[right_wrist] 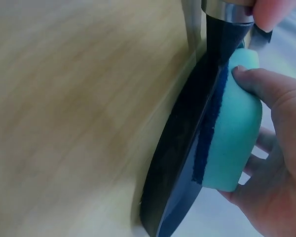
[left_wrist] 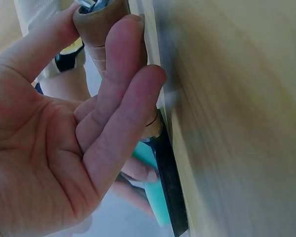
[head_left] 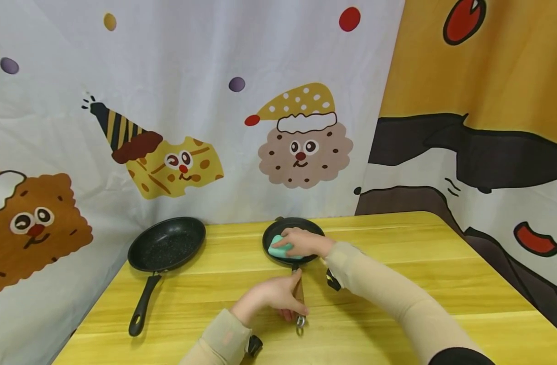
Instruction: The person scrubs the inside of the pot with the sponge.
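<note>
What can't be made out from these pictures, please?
Small pan, head view: inside partly hidden by sponge and right hand.
Pan handle, head view: partly covered by left hand.
Dark layer, head view: hidden under the sponge's teal.
Small pan, right wrist view: cut off by bottom edge.

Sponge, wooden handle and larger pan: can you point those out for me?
Sponge (right_wrist: 235, 131), right wrist view, on its green foam side.
Wooden handle (head_left: 299, 292), head view, on the bare wood showing mid-grip.
Larger pan (head_left: 168, 247), head view, on its dark inner base.

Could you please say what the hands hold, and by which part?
Left hand: small pan, by its wooden handle; right hand: sponge, by its green foam.
</note>
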Motion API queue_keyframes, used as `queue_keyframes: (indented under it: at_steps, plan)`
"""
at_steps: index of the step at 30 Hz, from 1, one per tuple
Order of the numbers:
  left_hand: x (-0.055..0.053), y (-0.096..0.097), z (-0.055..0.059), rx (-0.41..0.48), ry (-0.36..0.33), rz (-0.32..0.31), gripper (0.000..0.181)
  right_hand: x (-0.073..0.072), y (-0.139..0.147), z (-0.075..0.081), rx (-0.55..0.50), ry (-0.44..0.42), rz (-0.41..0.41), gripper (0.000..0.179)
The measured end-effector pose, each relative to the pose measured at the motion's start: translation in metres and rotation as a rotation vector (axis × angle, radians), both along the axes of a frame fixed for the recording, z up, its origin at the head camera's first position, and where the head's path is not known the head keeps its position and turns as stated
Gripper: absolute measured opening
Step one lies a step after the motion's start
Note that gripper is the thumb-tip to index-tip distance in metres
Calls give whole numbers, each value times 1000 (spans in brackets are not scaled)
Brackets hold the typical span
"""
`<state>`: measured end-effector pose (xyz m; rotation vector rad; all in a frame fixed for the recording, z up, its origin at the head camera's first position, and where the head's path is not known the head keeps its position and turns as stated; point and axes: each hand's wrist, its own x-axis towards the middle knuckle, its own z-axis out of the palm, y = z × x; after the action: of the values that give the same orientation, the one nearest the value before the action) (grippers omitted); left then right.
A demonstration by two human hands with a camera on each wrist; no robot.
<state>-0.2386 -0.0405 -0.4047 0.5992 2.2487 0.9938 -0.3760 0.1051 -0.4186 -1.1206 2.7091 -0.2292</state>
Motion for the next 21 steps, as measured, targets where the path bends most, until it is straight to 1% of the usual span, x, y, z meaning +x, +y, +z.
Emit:
queue_keyframes:
  at_steps: [4, 7, 11, 15, 21]
  plan:
    - [2, 1, 1, -10, 32, 7, 96, -5, -11, -1, 44, 59, -28, 46]
    - [3, 2, 0, -22, 60, 6, 93, -7, -19, -1, 55, 96, -50, 44]
    - [3, 2, 0, -14, 57, 6, 94, -12, -27, -3, 74, 141, -85, 43]
    - [4, 2, -1, -11, 61, 3, 94, -17, -32, -8, 91, 182, -126, 45]
    - [1, 3, -2, -22, 81, 2, 95, -31, -33, -13, 84, 205, -182, 48]
